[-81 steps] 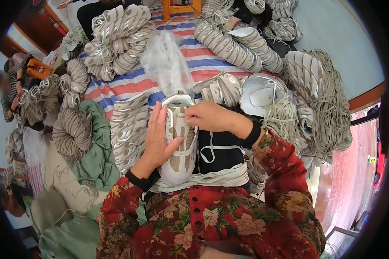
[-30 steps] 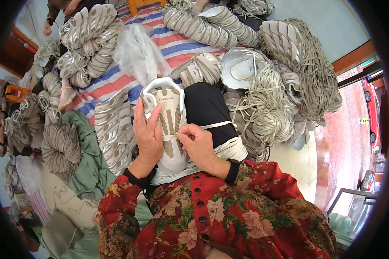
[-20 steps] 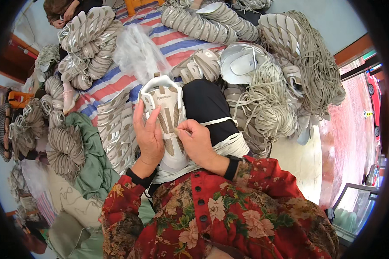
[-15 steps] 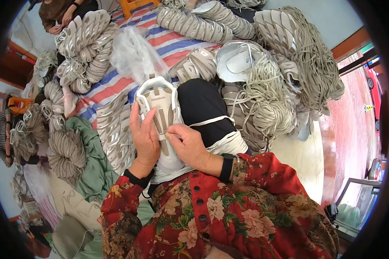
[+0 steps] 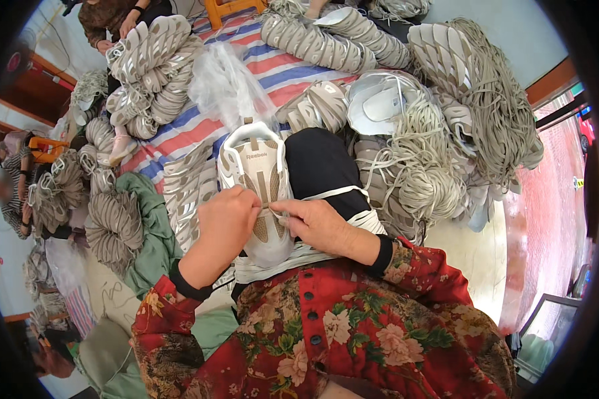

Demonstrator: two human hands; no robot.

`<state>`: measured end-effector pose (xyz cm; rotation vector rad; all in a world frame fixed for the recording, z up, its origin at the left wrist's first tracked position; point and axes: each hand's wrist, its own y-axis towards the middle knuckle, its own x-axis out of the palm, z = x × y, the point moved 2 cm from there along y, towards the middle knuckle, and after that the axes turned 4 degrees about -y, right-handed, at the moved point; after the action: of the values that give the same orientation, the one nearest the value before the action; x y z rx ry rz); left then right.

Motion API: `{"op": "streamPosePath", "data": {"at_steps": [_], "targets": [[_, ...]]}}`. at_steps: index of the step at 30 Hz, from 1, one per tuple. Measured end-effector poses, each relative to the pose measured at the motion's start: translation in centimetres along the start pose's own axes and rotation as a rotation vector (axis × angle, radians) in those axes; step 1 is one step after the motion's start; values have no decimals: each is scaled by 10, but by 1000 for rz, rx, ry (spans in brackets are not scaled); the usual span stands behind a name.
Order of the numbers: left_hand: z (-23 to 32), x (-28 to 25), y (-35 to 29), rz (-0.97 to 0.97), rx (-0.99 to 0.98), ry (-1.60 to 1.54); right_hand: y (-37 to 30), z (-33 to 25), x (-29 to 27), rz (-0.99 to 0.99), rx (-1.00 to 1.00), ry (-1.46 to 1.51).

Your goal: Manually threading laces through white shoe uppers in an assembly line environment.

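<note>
Holding left hand (image 5: 221, 227) and right hand (image 5: 309, 225) at the beige shoe (image 5: 256, 170), mid-frame, with fingertips pressed together; cannot tell on what. Risking a sideways slip of the shoe from uneven tugging.

Downward fisheye view from the head

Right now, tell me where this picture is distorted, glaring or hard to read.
Head view: black corners, and straight edges bow toward the rim; head view: glare washes out the pinkish ground at right; head view: the face of the person in stripes at left is blurred; head view: the shoe is clear, but fine detail between left hand and right hand is not.
</note>
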<state>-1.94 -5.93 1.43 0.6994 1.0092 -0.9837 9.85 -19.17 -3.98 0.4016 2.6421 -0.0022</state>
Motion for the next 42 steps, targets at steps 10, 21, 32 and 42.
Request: {"op": "streamPosePath", "data": {"at_steps": [10,21,32,42], "targets": [[-20,-11,-25,-32,-232,-348,-4,-1,-27,-351,434,300],[1,2,-15,-67,-247,-636,8,-6,-29,-334,398,527],[-273,-192,-290,1202,-533,-363,-66,56,-320,280,-164,1618],[-409,-214,-373,782,-966,-32,-406,83,-617,1122,-1,515]]}}
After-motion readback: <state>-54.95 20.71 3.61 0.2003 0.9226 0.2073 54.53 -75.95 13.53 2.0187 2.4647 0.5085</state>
